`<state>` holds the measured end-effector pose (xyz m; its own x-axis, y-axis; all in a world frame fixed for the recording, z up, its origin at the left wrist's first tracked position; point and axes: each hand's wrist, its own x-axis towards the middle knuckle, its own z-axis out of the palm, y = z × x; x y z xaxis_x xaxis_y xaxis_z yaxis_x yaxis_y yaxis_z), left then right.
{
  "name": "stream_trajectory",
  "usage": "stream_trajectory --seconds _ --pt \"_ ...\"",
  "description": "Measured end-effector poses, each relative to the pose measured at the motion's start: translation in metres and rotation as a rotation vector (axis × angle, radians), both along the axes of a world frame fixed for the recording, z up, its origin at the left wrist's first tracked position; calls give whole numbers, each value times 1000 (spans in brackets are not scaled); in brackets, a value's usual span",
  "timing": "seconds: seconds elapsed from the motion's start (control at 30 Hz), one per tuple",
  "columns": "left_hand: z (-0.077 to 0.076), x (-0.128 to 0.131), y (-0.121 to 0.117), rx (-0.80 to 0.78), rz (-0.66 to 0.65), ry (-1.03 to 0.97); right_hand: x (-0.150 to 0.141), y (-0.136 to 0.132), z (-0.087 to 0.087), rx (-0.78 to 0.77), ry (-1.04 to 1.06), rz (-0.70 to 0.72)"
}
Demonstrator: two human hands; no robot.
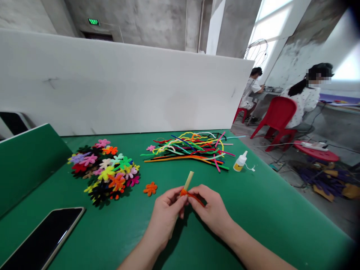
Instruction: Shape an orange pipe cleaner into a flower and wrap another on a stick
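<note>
Over the middle of the table, my left hand [166, 213] is closed in a pinch on a flat, pale yellowish stick [189, 180] that points up. An orange pipe cleaner [197, 198] is bunched around the stick at my left fingertips. Its loose end runs to the right, where my right hand [211, 210] pinches it between thumb and fingers. The stick's lower part is hidden by my fingers. To the left of my hands an orange fuzzy flower [150, 189] lies flat on the green table [135, 232].
A heap of colourful fuzzy flowers [108, 173] lies left, behind a phone [47, 236]. Loose pipe cleaners [191, 150] spread along the back, beside a small glue bottle [240, 162] with its cap off. A white partition [126, 86] stands behind. Two people sit at right.
</note>
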<state>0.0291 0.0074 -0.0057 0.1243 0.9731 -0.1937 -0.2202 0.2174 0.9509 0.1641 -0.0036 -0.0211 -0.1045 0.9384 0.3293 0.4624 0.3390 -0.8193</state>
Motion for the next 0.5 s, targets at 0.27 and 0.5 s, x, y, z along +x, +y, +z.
stream_trajectory --seconds 0.27,0.5 --pt "-4 -3 1 -67 -96 -178 0 2 -2 -44 62 -42" --pt "-5 -4 2 -134 -103 -244 -2 2 -1 -54 112 -16"
